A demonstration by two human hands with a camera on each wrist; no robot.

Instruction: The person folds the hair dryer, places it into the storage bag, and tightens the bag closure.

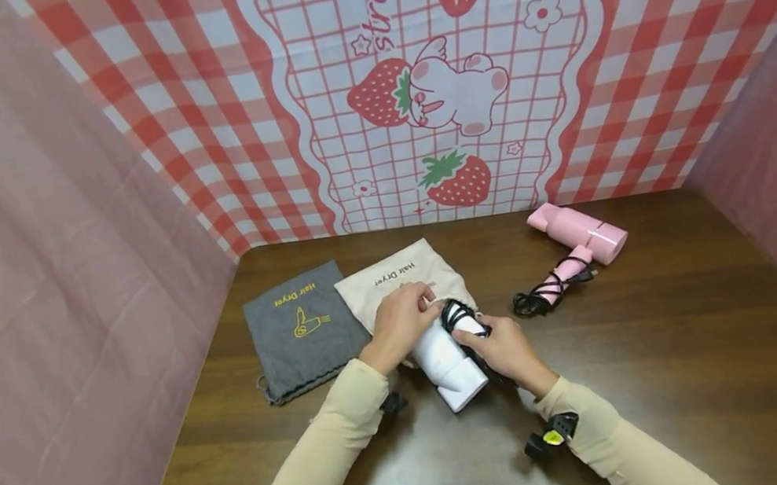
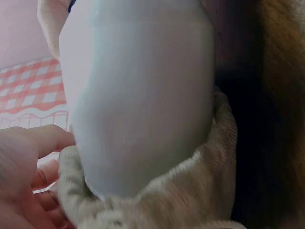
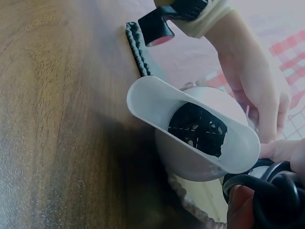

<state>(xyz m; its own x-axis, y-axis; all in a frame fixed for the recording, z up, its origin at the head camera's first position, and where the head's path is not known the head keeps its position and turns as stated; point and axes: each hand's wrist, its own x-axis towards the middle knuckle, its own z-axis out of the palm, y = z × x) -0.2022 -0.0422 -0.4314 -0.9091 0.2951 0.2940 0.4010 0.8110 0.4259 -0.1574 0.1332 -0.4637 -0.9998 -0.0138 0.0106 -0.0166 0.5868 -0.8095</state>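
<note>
A white hair dryer (image 1: 435, 352) lies with its rear end in the mouth of a cream cloth bag (image 1: 415, 265) lettered "Hair Dryer". Its flat nozzle points toward me; the right wrist view looks into that nozzle (image 3: 147, 98). My right hand (image 1: 506, 347) grips the dryer's handle, which has a black cord (image 1: 454, 312) wound around it. At the bag's mouth, my left hand (image 1: 402, 318) pinches the cloth edge beside the dryer body. The left wrist view shows the bag's rim (image 2: 190, 186) bunched around the white barrel (image 2: 138, 95).
A grey drawstring bag (image 1: 285, 344) with yellow print lies flat to the left. Back right on the wooden table (image 1: 695, 321) is a pink hair dryer (image 1: 575, 229), its black cord around the handle. A strawberry-print cloth (image 1: 205, 119) hangs behind.
</note>
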